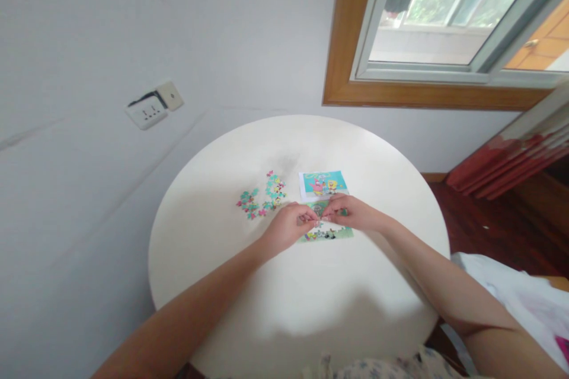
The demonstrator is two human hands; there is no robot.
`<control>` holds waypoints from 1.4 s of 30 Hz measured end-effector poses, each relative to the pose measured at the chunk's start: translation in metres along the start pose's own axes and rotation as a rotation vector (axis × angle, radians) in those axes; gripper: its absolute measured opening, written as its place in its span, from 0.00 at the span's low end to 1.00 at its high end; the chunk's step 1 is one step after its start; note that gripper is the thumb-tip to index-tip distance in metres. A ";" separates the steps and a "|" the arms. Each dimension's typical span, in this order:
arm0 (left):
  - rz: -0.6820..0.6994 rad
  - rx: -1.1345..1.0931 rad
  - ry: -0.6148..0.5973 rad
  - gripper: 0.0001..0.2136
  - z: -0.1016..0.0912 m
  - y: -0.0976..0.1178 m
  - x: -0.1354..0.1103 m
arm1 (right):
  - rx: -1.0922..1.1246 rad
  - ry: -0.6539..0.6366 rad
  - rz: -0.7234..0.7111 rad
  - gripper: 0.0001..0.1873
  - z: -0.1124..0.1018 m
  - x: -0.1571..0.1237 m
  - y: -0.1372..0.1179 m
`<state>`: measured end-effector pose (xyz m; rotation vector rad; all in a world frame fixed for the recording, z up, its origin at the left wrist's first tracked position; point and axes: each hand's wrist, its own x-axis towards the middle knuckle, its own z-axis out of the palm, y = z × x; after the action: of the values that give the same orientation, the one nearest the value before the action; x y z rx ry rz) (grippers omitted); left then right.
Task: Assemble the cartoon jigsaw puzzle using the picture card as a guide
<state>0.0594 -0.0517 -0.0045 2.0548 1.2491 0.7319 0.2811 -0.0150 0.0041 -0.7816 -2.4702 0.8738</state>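
A partly filled jigsaw puzzle with a green border lies on the white table, pale patches showing in its middle. Over it, my left hand and my right hand meet with fingertips almost touching. Both are pinched closed; a small puzzle piece seems to be between the fingertips, though it is too small to make out fully. Just beyond the puzzle is a picture card with pink and yellow cartoon figures on blue; my right hand covers its lower edge. Loose puzzle pieces are scattered left of my left hand.
The round white table stands against a wall with a socket. A wood-framed window is at upper right, a red curtain below it. A white cloth or bag lies to the right of the table.
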 end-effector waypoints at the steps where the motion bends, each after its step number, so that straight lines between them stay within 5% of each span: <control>1: -0.001 0.017 0.001 0.03 0.001 0.001 0.000 | -0.010 -0.001 -0.007 0.14 0.000 0.000 0.000; 10: 0.033 0.098 -0.036 0.04 0.001 0.004 0.001 | -0.037 0.021 -0.051 0.11 0.006 0.002 -0.001; 18: 0.231 0.254 -0.056 0.06 -0.005 -0.008 -0.004 | -0.074 0.022 -0.050 0.12 0.008 0.002 0.000; 26: 0.217 0.328 -0.113 0.16 -0.002 -0.006 -0.009 | -0.133 0.016 -0.063 0.11 0.015 0.004 0.001; 42: 0.187 0.344 -0.121 0.17 -0.002 -0.003 -0.008 | -0.196 -0.004 -0.067 0.09 0.012 0.004 -0.001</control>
<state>0.0529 -0.0572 -0.0065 2.4814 1.1902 0.4896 0.2716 -0.0187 -0.0030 -0.7561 -2.5974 0.6160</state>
